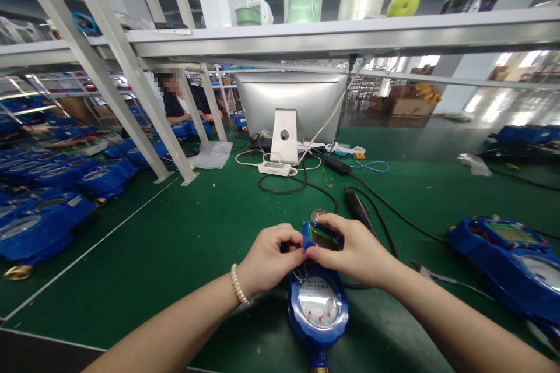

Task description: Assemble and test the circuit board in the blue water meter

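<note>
A blue water meter (pixel 318 309) with a round white dial lies in front of me on the green table, its brass end toward me. Over its far end, a small circuit board with a display (pixel 322 238) is tilted up, a blue edge on its left side. My left hand (pixel 276 253) pinches that board's left edge between thumb and fingers. On the opposite side, my right hand (pixel 350 246) grips it with thumb and index finger. Thin wires show beneath the board. What lies under my fingers is hidden.
A pile of small screws (pixel 318 213) and a black electric screwdriver (pixel 359 210) lie beyond my hands. Pliers (pixel 431 273) and another blue meter (pixel 511 256) are on the right. Many meters (pixel 39 215) crowd the left. A monitor (pixel 289 105) stands behind; a person (pixel 184 99) sits farther back.
</note>
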